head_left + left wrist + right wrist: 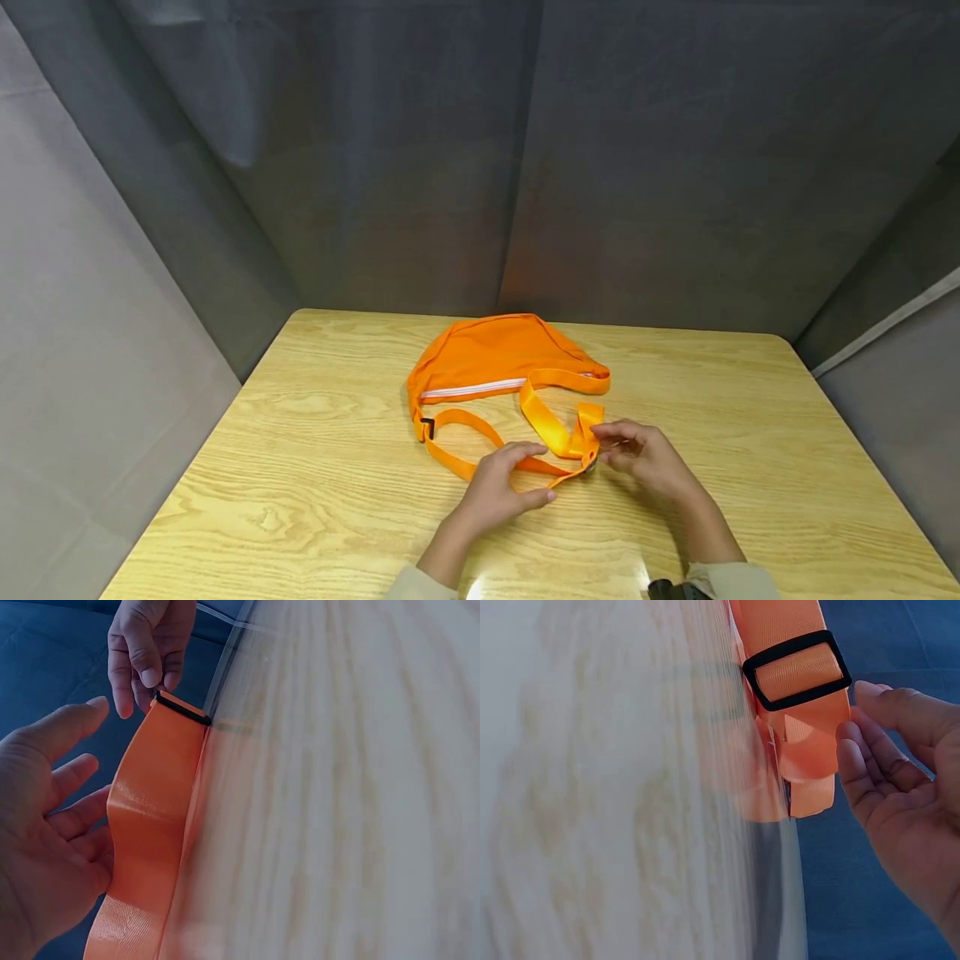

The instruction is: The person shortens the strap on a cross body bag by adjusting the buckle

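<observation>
An orange waist bag [502,346] with a pale zipper lies on the table, its orange strap [551,425] looped toward me. My left hand [491,496] is beside the near part of the strap, thumb and fingers spread on either side of it. In the left wrist view its fingers lie along the webbing without curling round it. My right hand [645,458] is at the right end of the strap, by a black slider buckle [808,696]. Its thumb and fingertips are at the strap's edge, loosely bent, with no clear pinch. A second black slider [428,427] is at the bag's left end.
The wood-grain table [315,492] has rounded far corners. A dark grey curtain [390,167] hangs behind it, and lighter grey fabric [90,333] borders the left side. Near the right sleeve, a black object [675,590] shows at the bottom edge.
</observation>
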Tool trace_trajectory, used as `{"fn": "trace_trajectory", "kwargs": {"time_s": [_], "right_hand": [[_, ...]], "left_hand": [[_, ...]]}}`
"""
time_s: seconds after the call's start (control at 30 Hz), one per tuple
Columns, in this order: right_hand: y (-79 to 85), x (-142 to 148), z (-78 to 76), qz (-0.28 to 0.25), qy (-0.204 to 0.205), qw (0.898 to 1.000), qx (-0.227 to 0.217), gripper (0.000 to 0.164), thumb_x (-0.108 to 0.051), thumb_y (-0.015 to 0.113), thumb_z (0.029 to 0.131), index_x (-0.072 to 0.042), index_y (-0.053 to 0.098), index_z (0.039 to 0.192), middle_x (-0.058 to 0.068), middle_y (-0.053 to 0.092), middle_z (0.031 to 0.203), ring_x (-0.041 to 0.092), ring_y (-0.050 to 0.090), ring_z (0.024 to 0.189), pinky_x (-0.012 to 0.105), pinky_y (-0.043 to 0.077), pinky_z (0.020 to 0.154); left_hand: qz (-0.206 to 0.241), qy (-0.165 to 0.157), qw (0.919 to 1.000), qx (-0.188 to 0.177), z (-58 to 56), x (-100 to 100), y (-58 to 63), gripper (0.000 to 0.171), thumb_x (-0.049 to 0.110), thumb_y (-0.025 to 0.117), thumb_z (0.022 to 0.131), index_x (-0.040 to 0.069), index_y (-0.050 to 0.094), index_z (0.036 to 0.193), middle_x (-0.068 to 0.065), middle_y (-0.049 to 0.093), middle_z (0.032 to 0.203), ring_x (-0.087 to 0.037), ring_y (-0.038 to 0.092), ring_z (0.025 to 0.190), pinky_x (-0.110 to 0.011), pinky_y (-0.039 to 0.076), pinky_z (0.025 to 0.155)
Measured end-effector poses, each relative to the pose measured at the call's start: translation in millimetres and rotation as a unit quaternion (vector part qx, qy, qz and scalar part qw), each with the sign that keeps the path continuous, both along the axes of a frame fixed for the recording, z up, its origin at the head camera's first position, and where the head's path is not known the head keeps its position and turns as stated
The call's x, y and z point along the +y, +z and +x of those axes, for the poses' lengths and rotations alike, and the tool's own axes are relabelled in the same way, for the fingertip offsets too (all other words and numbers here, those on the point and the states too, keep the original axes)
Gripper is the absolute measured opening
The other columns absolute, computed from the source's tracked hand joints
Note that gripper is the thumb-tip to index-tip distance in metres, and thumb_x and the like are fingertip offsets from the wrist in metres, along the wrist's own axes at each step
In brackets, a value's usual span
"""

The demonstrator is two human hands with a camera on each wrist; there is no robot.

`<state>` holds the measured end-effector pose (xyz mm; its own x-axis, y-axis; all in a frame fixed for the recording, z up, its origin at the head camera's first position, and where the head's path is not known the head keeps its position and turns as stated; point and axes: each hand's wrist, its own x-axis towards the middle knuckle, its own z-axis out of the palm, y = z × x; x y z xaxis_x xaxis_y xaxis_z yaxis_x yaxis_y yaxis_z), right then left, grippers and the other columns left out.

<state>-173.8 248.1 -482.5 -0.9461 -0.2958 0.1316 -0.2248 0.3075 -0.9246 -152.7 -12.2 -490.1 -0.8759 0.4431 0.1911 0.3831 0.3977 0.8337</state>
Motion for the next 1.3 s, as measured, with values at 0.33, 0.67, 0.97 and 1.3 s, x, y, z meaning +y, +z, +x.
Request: {"fn": "trace_trajectory", "kwargs": {"time_s": [0.33,0.67,0.97,1.3], "right_hand": [[-1.5,-3,1.0,0.057,0.008,0.998,0.037,0.024,0.013,0.068,0.075,0.004,0.069,0.098,0.015,0.059,0.091,0.020,0.055,0.078,0.024,0.049,0.066],[-3.6,-6,2.1,0.107,0.011,0.991,0.081,0.015,0.010,0.071,0.074,-0.002,0.070,0.083,0.004,0.057,0.081,0.011,0.053,0.071,0.023,0.048,0.059],[0.5,-12,3.0,0.158,0.019,0.983,0.094,0.015,0.008,0.070,0.077,-0.006,0.067,0.078,0.000,0.051,0.079,0.009,0.049,0.069,0.022,0.047,0.057],[12.1,-18,8.5,0.194,0.017,0.965,0.176,0.022,0.005,0.072,0.076,-0.015,0.064,0.079,-0.011,0.055,0.080,0.011,0.049,0.079,0.030,0.044,0.068]], "left_hand": [[-0.047,0.014,0.9987,-0.017,-4.6,1,-0.4,0.043,0.020,0.080,0.074,0.019,0.066,0.115,0.011,0.058,0.116,-0.016,0.048,0.111,-0.043,0.035,0.095],[-0.039,0.013,0.9984,-0.039,-6.4,0,1.3,0.020,0.011,0.077,0.076,0.014,0.073,0.095,0.011,0.064,0.094,-0.010,0.056,0.094,-0.032,0.043,0.087],[-0.039,0.006,0.9985,-0.038,-7.2,-2,1.4,0.017,0.000,0.068,0.080,0.008,0.071,0.095,0.007,0.062,0.091,-0.006,0.055,0.084,-0.024,0.045,0.075],[-0.061,0.021,0.9979,0.002,-3.3,-15,19.6,0.017,0.005,0.067,0.079,0.015,0.073,0.092,0.014,0.061,0.089,-0.006,0.053,0.089,-0.043,0.026,0.089]]}}
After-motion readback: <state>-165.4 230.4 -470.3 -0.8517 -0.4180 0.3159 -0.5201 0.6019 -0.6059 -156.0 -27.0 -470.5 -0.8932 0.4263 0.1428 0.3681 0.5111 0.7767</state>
